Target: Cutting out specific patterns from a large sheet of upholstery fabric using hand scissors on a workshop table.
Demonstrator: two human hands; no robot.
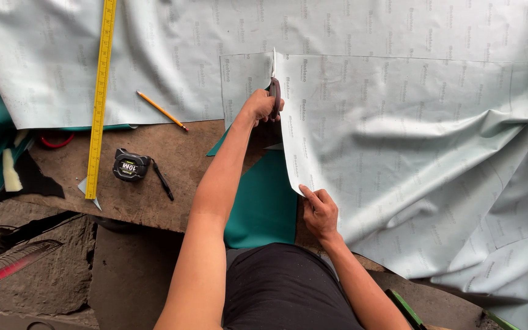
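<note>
A person's left hand [259, 107] grips scissors [274, 91], fingers clenched around the handles, blades pointing to twelve o'clock along a cut in the pale sheet [398, 134] spread over the workbench [154, 183]. The right hand [320, 211], at five o'clock from the scissors, pinches the sheet's cut edge. A pencil [161, 110], tape measure [131, 165] and yellow ruler [100, 98] lie at nine o'clock.
</note>
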